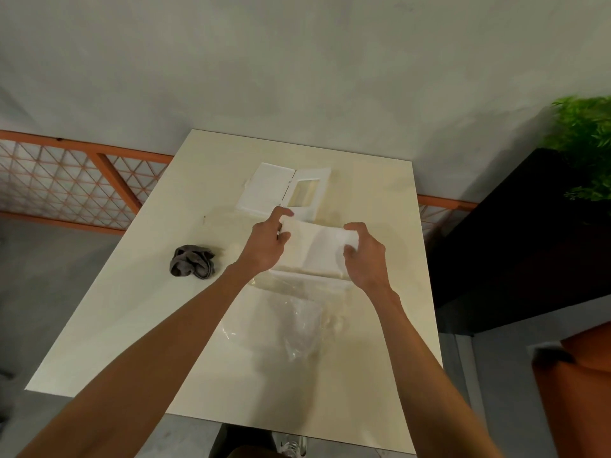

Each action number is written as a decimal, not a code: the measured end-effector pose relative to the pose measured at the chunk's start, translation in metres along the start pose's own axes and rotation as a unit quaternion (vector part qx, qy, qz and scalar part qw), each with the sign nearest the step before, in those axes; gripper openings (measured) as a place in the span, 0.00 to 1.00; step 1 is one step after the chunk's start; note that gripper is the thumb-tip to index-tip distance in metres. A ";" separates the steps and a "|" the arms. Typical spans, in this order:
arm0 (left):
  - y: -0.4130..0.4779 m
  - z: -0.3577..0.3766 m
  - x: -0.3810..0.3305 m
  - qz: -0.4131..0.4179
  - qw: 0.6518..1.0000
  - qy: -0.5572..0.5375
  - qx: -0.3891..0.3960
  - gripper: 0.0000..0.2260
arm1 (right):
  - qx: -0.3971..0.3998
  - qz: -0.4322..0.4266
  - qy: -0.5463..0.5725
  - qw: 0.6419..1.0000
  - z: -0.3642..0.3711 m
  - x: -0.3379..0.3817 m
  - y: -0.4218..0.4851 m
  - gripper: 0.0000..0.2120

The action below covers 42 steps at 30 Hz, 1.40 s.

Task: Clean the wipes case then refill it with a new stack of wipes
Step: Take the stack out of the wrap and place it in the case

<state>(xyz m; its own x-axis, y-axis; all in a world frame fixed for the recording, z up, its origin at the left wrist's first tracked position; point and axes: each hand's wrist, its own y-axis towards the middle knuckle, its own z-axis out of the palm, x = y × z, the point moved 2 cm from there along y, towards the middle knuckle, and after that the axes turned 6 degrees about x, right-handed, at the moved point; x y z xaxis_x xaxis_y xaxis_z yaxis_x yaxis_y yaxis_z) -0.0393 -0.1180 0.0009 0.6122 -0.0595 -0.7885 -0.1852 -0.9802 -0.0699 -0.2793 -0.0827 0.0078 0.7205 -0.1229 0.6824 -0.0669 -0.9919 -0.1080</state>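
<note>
While both hands hold the new stack of wipes over the middle of the table, the wipes case lies open near the far edge. Its tray is on the left and its lid is folded flat to the right.

Grip: the left hand curls thumb and fingers round the left end of the stack, and the right hand clamps the right end likewise. The stack sits just short of the case and is not in it.

Likely faults, as judged:
- The stack is soft and held only at its ends, so it may sag or fan apart, and loose sheets could drop onto the table.
- If it is lowered askew it may bridge the tray wall, and the lid would then not shut.
- Clear wrapper film lies crumpled toward the near edge, under the forearms. Whether the near side of the stack is wholly free of it cannot be told, and clinging film could be dragged along.
- A forearm could sweep the film off the near edge.

Materials and shapes:
- Stack: white, matt and pliant, a folded rectangular slab.
- Case: white, rigid and smooth, apparently plastic. It is two shallow rectangles joined by a hinge, and the lid has a rectangular opening through which the table shows.
- Film: transparent, glossy and wrinkled.
- Grey cloth: limp and bunched, lying toward the left edge, well apart from the case.
- Table: pale, smooth and flat, with square corners.
</note>
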 end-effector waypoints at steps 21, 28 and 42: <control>0.019 0.037 0.013 0.049 0.901 0.426 0.057 0.21 | 0.032 -0.094 -0.354 0.930 0.028 -0.021 0.011 0.20; 0.018 0.042 0.000 0.004 0.883 0.462 0.078 0.16 | 0.002 -0.101 -0.432 0.896 0.027 -0.023 0.009 0.12; -0.072 0.034 -0.016 0.062 0.971 0.228 -0.035 0.13 | -0.079 -0.058 0.009 0.995 0.019 -0.018 -0.084 0.08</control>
<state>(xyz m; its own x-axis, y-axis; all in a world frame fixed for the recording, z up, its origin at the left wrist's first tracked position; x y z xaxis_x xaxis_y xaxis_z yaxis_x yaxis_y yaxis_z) -0.0616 -0.0398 -0.0021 0.8685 -0.2397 -0.4340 -0.2360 -0.9697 0.0632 -0.2733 0.0038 -0.0091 0.7173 -0.0062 0.6968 -0.0926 -0.9919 0.0865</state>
